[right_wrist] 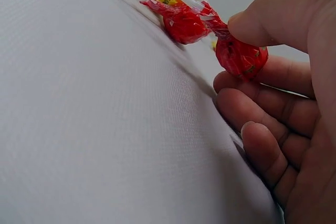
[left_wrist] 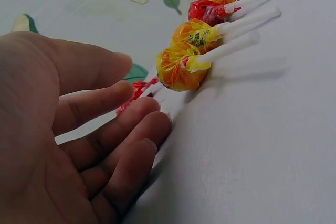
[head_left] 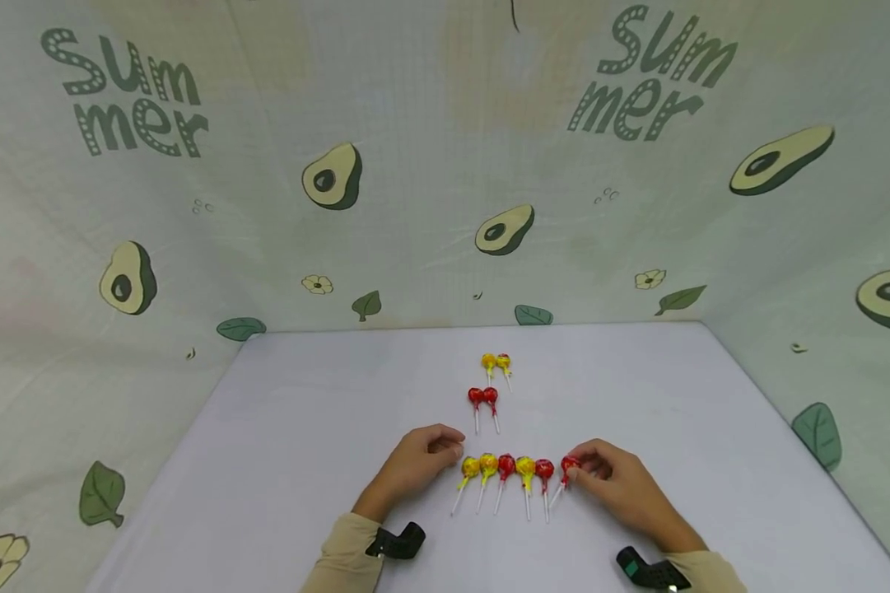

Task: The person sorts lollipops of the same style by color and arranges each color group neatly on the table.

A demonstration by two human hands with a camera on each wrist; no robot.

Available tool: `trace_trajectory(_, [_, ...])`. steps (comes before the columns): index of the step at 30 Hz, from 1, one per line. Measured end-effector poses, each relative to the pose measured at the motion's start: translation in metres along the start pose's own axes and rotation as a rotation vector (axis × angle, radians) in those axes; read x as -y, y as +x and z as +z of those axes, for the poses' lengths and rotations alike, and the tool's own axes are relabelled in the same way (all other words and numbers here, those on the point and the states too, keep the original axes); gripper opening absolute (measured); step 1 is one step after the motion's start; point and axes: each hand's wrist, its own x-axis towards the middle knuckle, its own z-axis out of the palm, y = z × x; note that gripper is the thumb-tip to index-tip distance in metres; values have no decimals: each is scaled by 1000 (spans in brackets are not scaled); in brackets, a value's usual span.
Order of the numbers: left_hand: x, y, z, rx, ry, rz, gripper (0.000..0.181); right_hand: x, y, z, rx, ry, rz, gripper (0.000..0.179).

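Observation:
My right hand (head_left: 613, 482) pinches a red lollipop (right_wrist: 240, 56) by its wrapped head, between thumb and fingers, at the right end of a row. In that row lie several yellow and red lollipops side by side, sticks toward me; a red lollipop (head_left: 544, 469) is nearest the pinched one. At the row's left end is a yellow lollipop (left_wrist: 179, 67). Beside it my left hand (head_left: 422, 457) rests with relaxed, loosely bent fingers and holds nothing, its fingertips a little apart from that candy.
Behind the row lie two red lollipops (head_left: 476, 396) side by side, and farther back two yellow lollipops (head_left: 488, 361). All are on a white table (head_left: 304, 395). A cloth (head_left: 415, 280) printed with avocados and leaves hangs behind and at the sides.

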Motion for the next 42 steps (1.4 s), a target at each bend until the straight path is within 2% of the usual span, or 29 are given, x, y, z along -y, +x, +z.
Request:
trace_trajectory(7, [4,-1,0,52,68,57,28,2,1,-1,-10,16,21,18])
trace_trajectory(14, [6,-2,-1,72,93,50,27,0,2,0,-3,9,42,20])
trace_trajectory(22, [8,-3,-3,98,65,83,26,2,0,-2,14,42,75,24])
trace_trajectory(29, [7,-4,-4,99,85,102,26,3,1,-1,10,71,73,23])
trace_trajectory(42, [4,-4,-4,121,145,130,25,4,0,-1,-2,58,66,21])
